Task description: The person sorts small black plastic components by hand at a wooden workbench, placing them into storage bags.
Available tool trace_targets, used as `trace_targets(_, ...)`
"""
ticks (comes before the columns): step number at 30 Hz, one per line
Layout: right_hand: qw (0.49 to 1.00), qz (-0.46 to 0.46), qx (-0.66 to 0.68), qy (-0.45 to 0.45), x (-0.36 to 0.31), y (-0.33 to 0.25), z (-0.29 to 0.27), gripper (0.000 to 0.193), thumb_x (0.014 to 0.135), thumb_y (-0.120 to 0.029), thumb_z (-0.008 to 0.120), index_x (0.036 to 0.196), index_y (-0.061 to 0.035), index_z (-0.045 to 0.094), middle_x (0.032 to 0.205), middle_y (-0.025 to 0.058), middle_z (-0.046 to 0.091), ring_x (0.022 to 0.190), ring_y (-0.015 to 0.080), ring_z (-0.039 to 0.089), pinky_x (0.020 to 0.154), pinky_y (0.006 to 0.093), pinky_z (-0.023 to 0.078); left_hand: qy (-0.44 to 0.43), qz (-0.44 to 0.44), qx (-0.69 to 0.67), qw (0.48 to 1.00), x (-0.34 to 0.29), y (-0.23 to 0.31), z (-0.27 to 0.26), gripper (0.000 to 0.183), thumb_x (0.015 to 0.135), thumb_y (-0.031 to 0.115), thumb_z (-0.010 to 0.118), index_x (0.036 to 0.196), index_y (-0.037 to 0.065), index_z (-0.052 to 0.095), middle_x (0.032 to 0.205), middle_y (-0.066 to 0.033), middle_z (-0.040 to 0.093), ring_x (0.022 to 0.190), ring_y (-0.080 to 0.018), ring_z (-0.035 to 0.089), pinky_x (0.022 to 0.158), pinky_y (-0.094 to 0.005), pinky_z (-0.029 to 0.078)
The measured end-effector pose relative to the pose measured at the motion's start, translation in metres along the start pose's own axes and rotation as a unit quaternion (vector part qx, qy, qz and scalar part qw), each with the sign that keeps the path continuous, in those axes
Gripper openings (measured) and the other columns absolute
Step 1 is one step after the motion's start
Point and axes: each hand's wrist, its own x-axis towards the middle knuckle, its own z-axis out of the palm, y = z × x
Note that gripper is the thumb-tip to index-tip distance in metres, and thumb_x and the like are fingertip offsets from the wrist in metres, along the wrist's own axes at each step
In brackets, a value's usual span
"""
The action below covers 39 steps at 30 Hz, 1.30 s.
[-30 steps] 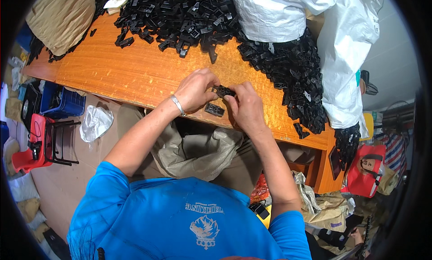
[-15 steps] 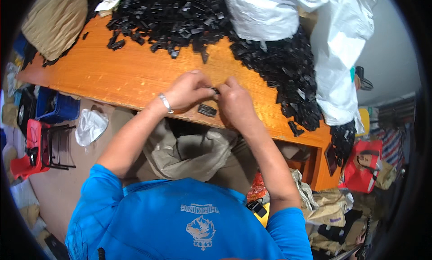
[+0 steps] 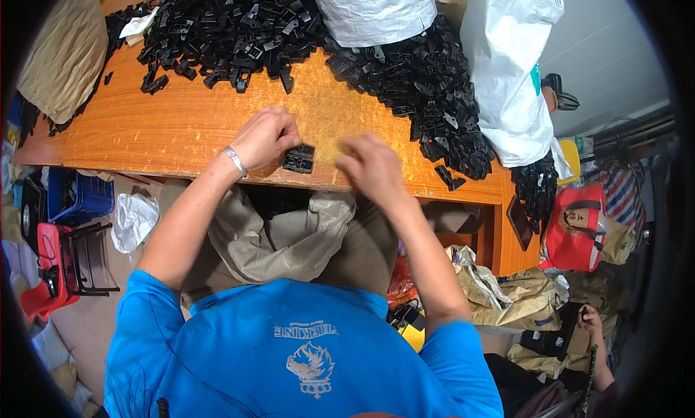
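Note:
Two small black plastic parts lie together near the front edge of the wooden table [image 3: 192,139]. The fingers of my left hand [image 3: 264,139] are pinched at the left end of the farther plastic part [image 3: 304,150]. Right against it, on the near side, is the second plastic part [image 3: 297,162]. My right hand [image 3: 373,168] hovers just to the right of both parts, blurred by motion. Its thumb and fingers look apart, and nothing shows between them.
A large heap of black plastic parts [image 3: 232,31] covers the table's far side and another heap [image 3: 441,107] curves down the right. White sacks [image 3: 507,78] stand behind them. A brown sheet [image 3: 65,56] lies far left. Below the table edge an open sack [image 3: 282,248] sits at my lap.
My hands have parted: the right one has let go and drawn away to the right. The plastic part they both held is now down beside the other one, under my left fingers.

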Motion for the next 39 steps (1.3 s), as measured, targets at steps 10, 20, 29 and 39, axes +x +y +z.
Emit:
trace_targets(10,0.912,0.222,-0.203,0.279,-0.124,0.107,-0.084,0.059,0.102,-0.020,0.073,0.154,0.0009,0.055,0.153,0.0291,0.047,0.144,0.0465,0.046,0.122,0.0541,0.037,0.158,0.091,0.139,0.973,0.034,-0.002,-0.011,0.031,0.091,0.003,0.076,0.121,0.004,0.072,0.129,-0.0148,0.067,0.120,-0.0378,0.063,0.102,-0.0452,0.054)
trace_targets(20,0.923,0.236,-0.134,0.273,-0.055,0.115,-0.038,0.079,0.100,-0.018,0.075,0.167,-0.0022,0.035,0.165,0.0338,0.031,0.154,0.0514,0.032,0.126,0.0581,0.033,0.124,0.149,0.232,0.953,0.065,-0.032,0.000,0.027,0.088,-0.003,0.065,0.113,0.002,0.073,0.116,-0.0135,0.069,0.123,-0.0361,0.059,0.103,-0.0438,0.055)
trace_targets(29,0.919,0.269,-0.123,0.262,-0.018,0.075,-0.003,0.082,0.098,-0.014,0.078,0.167,-0.0040,0.035,0.164,0.0363,0.031,0.152,0.0537,0.033,0.125,0.0599,0.033,0.123,0.177,0.125,0.969,0.044,-0.011,0.006,0.045,0.087,-0.015,0.067,0.128,0.004,0.070,0.121,-0.0158,0.068,0.117,-0.0388,0.064,0.101,-0.0444,0.055)
trace_targets(39,0.933,0.239,-0.160,0.217,0.006,0.038,0.030,0.078,0.097,-0.015,0.079,0.163,-0.0032,0.039,0.164,0.0336,0.032,0.151,0.0544,0.030,0.124,0.0652,0.030,0.167,0.140,0.025,0.976,0.029,-0.008,0.009,0.071,0.082,-0.016,0.073,0.147,0.008,0.060,0.141,-0.0179,0.059,0.130,-0.0392,0.062,0.108,-0.0429,0.054)
